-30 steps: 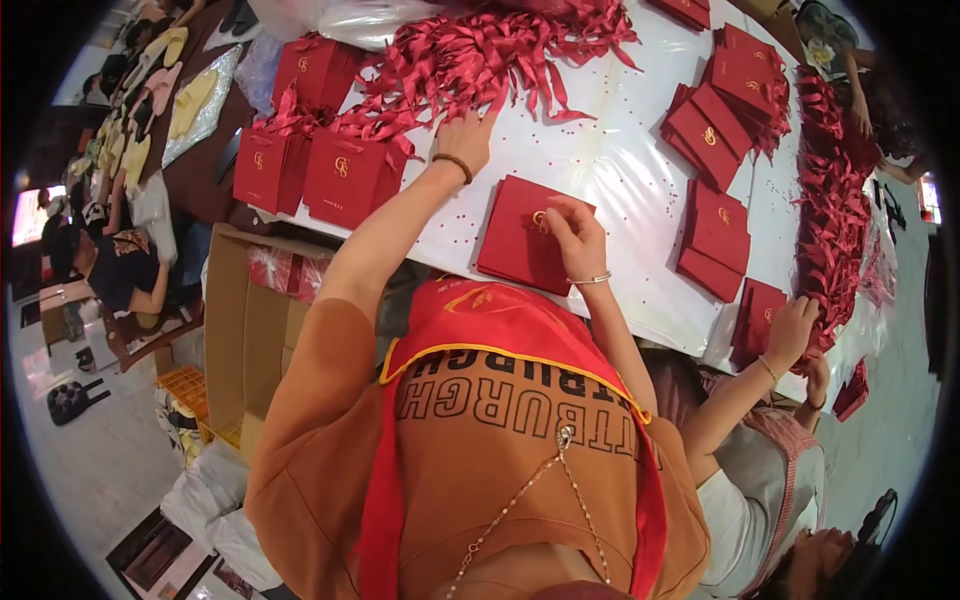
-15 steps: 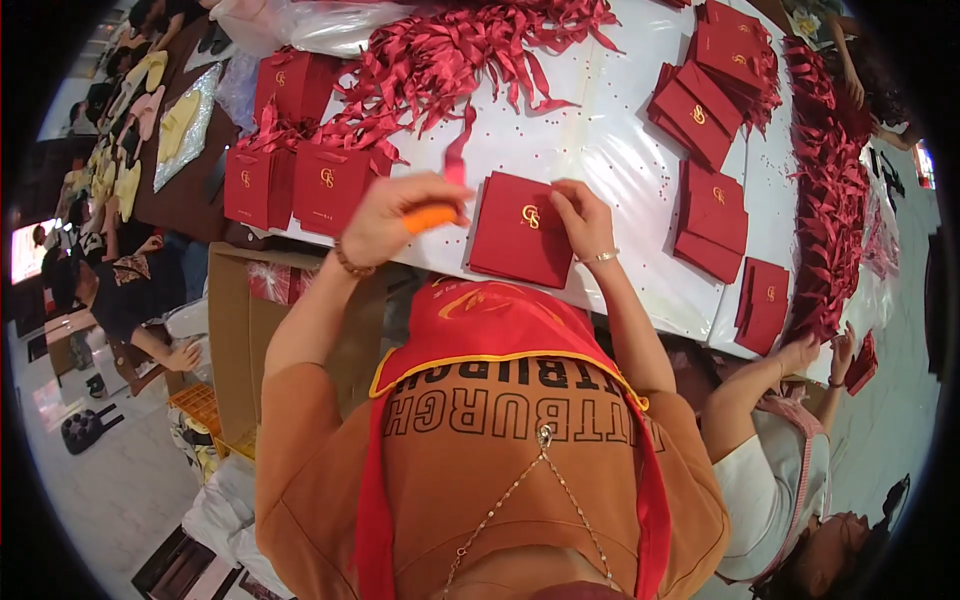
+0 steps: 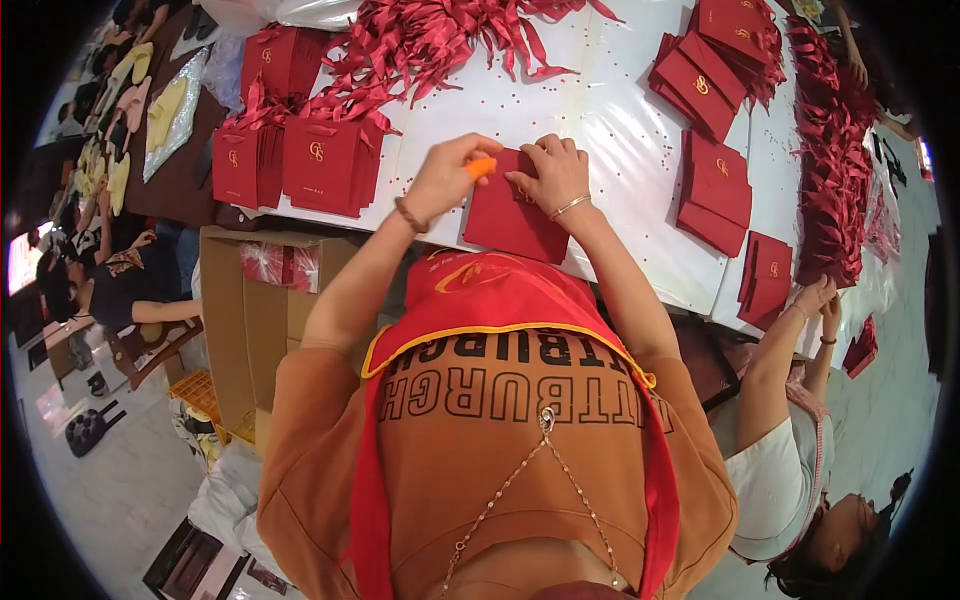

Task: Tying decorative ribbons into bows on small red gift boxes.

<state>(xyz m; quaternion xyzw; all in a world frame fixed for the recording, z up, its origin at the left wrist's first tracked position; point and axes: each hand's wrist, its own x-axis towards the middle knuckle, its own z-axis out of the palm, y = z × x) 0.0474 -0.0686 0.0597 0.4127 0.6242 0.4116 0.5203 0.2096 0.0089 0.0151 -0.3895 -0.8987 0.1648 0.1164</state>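
Note:
A stack of flat red paper gift bags (image 3: 515,225) with a gold emblem lies at the near table edge in front of me. My left hand (image 3: 445,180) is curled around a small orange object (image 3: 481,168), perhaps a tool handle, at the stack's upper left. Most of that object is hidden by my fingers. My right hand (image 3: 555,178) is bent over the upper right of the top bag, thumb on its face and fingers at its top edge, partly covering the emblem. Whether a ribbon lies between my hands I cannot tell.
Beyond the stack is a heap of red ribbons (image 3: 430,45). Upright red bags (image 3: 328,165) stand at left, flat bag piles (image 3: 715,185) at right. An open cardboard box (image 3: 225,330) sits below the table. Another person's arm (image 3: 765,375) reaches in at right, beside a ribbon row (image 3: 830,180).
My left hand has come rightward to the stack with the orange object. The ribbon strip seen above it is gone from there. My right hand has shifted from the bag's right side to its top edge.

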